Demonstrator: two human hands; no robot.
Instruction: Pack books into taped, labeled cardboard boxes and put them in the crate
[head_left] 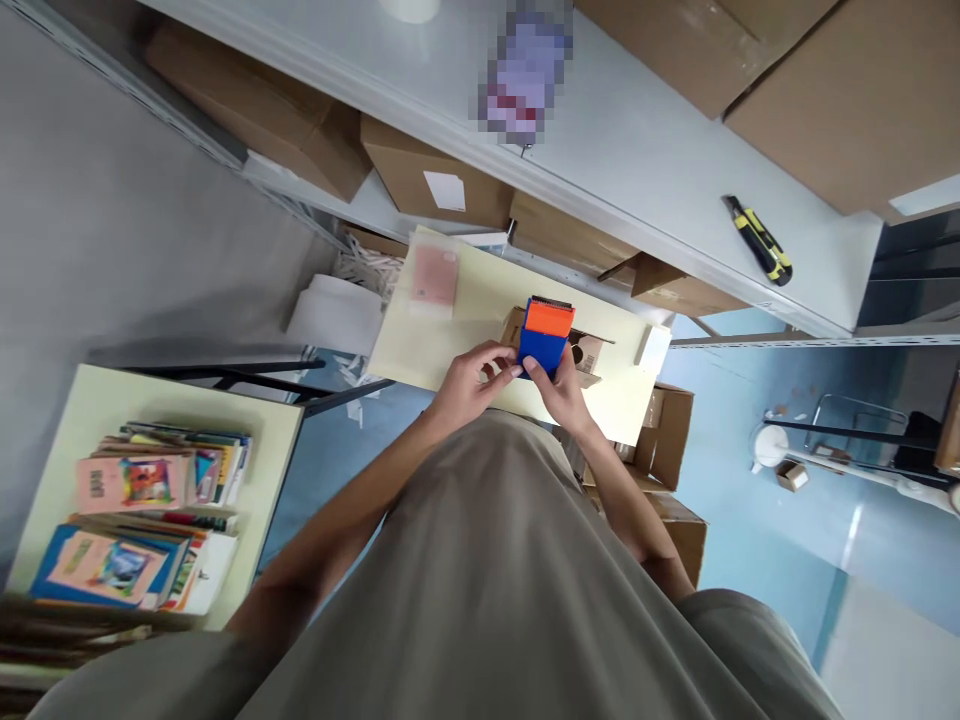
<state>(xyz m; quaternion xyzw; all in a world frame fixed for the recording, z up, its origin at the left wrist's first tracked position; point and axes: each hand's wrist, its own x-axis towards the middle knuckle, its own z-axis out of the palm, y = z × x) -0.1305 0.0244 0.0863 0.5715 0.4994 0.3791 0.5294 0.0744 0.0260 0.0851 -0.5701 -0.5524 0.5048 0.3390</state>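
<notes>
Small stack of blue and orange spiral-bound notepads (545, 338) held over pale yellow bench (465, 330), above small open cardboard box (589, 352). Lower edge pinched by left hand (472, 378) and right hand (559, 388), both grips closed on stack, apparently for squaring. Pink packet (433, 280) left lying apart.

Box label (444, 190): white, print too small to read
Book covers (124, 480): titles blurred, unreadable
Pink packet (433, 280): print cannot be made out
</notes>
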